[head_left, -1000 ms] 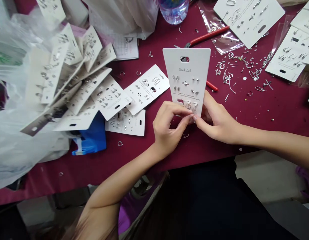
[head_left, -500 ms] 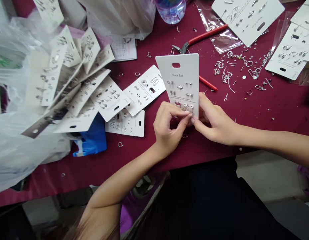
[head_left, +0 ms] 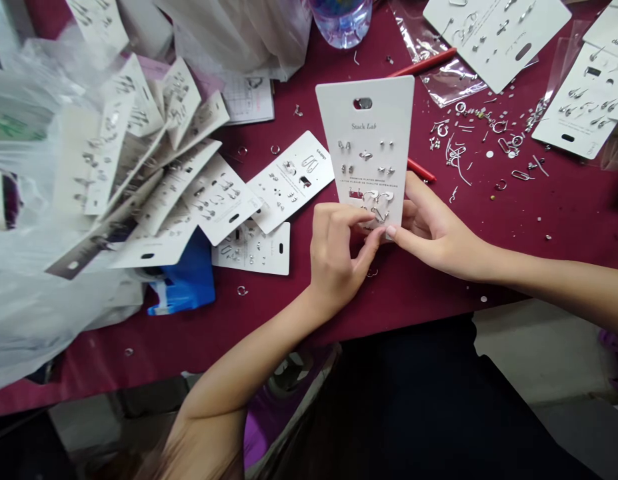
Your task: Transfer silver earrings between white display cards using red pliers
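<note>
A white earring card [head_left: 369, 133] marked "Stack Lab" is held up above the dark red table, its front toward me. Small silver studs and hoops sit in rows on it. My right hand [head_left: 439, 233] grips the card's lower right edge, thumb in front and the other fingers behind. At the lower left of the card is my left hand [head_left: 339, 250], its thumb and index finger a little apart near the bottom hoops. Nothing shows between those fingertips.
Many earring cards [head_left: 219, 193] lie piled at the left on plastic bags [head_left: 43, 293]. Red-handled pliers [head_left: 423, 63] lie behind the held card. Loose silver pieces [head_left: 456, 157] are scattered at the right, near more cards [head_left: 573, 100]. A clear bottle [head_left: 343, 23] stands at the back.
The card has risen and tipped flatter toward the camera, covering the pliers' jaws. My left thumb and index finger have parted from their pinch at the lower hoops.
</note>
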The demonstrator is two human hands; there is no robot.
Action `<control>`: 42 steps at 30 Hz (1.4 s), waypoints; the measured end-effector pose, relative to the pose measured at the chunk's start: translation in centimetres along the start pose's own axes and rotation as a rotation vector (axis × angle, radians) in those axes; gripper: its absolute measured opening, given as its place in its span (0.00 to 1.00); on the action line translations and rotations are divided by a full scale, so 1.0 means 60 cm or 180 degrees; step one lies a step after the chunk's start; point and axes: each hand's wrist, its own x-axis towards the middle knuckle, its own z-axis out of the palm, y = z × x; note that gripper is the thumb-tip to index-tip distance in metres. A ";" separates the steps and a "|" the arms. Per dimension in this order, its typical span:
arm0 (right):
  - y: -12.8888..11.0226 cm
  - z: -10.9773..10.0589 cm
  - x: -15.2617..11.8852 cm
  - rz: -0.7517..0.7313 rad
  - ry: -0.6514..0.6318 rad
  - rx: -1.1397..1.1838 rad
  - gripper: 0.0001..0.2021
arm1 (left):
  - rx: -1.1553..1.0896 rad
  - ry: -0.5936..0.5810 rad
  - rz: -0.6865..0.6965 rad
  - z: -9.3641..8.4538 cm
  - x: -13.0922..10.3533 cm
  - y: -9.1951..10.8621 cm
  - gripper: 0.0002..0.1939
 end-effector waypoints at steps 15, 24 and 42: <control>-0.001 -0.002 0.006 -0.0071 0.0310 -0.0086 0.23 | 0.0492 0.0001 0.0238 -0.004 -0.003 0.007 0.07; -0.007 -0.007 0.008 0.0080 0.0433 -0.0015 0.25 | 0.0342 -0.0121 0.0413 -0.005 -0.004 0.008 0.09; -0.017 -0.021 0.015 0.0358 0.0553 0.0559 0.27 | 0.1449 0.0050 0.0898 -0.010 0.000 -0.004 0.10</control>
